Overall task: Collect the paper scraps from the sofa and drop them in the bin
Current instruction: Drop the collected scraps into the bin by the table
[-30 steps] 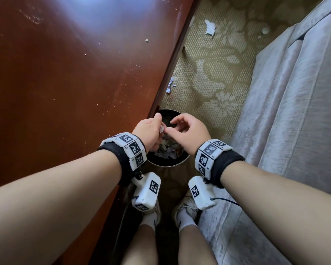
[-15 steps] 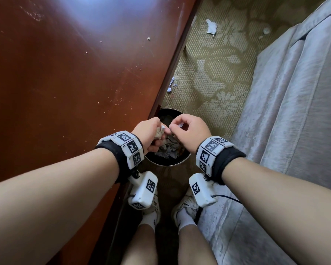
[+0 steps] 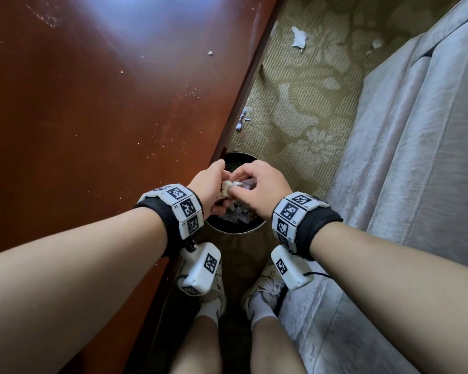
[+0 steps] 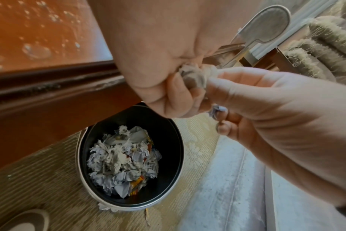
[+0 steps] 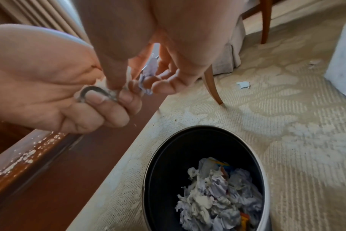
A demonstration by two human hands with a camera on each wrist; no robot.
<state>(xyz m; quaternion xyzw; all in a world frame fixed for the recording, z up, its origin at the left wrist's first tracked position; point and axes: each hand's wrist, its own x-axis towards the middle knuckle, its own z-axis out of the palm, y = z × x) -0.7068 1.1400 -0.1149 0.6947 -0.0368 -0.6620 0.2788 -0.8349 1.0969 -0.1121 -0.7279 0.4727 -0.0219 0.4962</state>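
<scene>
Both hands' grips point(image 3: 229, 188) pinch paper scraps point(image 4: 196, 76) above the bin point(image 3: 235, 230), wooden table point(image 3: 92, 103) alongside.

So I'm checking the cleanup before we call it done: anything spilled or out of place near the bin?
Yes. Paper scraps still lie on the carpet beyond the bin, one by the wooden edge. Another scrap sits on the carpet against the bin's rim, so it apparently missed.
</scene>
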